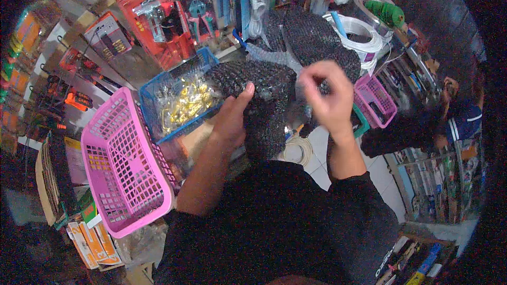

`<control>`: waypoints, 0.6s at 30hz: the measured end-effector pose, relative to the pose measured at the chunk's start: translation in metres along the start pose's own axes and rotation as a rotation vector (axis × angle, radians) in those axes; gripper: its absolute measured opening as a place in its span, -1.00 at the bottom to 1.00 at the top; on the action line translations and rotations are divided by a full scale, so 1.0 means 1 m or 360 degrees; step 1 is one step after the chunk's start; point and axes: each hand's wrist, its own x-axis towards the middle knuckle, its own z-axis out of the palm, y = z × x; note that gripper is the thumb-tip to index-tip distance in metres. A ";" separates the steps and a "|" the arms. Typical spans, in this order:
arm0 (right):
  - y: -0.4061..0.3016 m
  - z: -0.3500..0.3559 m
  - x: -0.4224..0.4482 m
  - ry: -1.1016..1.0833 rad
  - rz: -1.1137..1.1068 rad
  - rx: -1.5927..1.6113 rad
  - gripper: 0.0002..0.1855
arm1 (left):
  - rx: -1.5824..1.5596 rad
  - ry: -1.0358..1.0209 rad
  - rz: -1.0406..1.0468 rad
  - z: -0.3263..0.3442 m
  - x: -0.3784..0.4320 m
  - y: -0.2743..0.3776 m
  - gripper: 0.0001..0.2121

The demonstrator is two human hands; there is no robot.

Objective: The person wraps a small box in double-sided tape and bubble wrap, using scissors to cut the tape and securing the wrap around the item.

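My left hand grips the near edge of a black textured sheet that looks like bubble wrap, its thumb lying on top. The wrap is bunched up and spreads away from me, with another fold further back. A translucent plastic strip lies across it, close to my right hand. My right hand is raised over the right side of the wrap, blurred, with thumb and fingers curled together. Whether anything is pinched there cannot be made out.
A blue basket holds small bagged gold-coloured parts. Beside it stands a pink plastic basket. Carded tools hang ahead. Coiled white cable and a smaller pink basket are at right. Another person's hand shows at far right.
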 end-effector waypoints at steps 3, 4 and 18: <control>-0.024 0.009 -0.011 -0.0323 -0.0274 0.0003 -0.89 | 0.0068 0.0022 0.0045 0.001 -0.003 -0.001 -0.71; -0.024 0.012 -0.015 -0.0359 -0.0218 0.0049 -0.86 | 0.0105 0.0036 0.0048 0.004 -0.005 0.001 -0.71; -0.024 0.023 -0.024 -0.0433 -0.0107 -0.0021 -0.81 | 0.0152 0.0080 -0.0023 0.006 -0.016 0.008 -0.72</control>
